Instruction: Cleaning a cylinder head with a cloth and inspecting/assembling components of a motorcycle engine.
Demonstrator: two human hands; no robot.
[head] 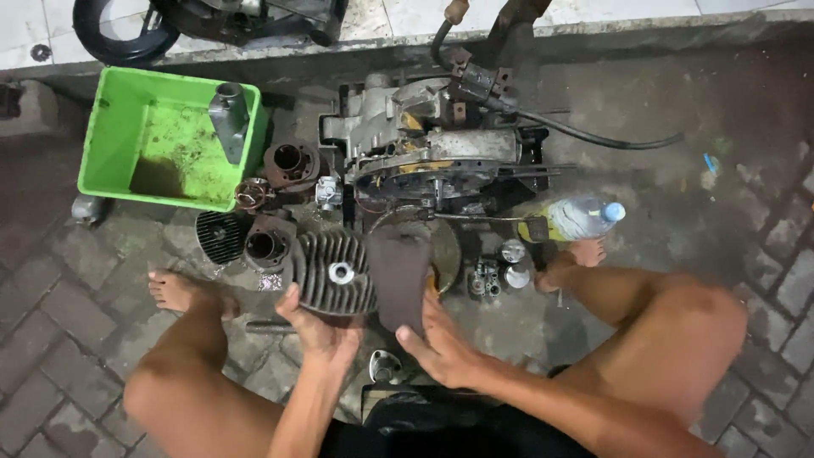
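Engine block [432, 153] sits ahead of you on the paving, green tub [127, 136] to its left. Your left hand [318, 335] grips the finned cylinder head [335, 271] from below, fingers curled round its rim. Your right hand [441, 343] clasps a dark brown rag [398, 271], maybe leather, just beside the head

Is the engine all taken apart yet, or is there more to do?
Partly. Two cylinders and small parts already lie loose on the paving. The left hand holds a finned cylinder head; the right hand holds a dark rag beside it. The engine block is in one big piece, hose attached.
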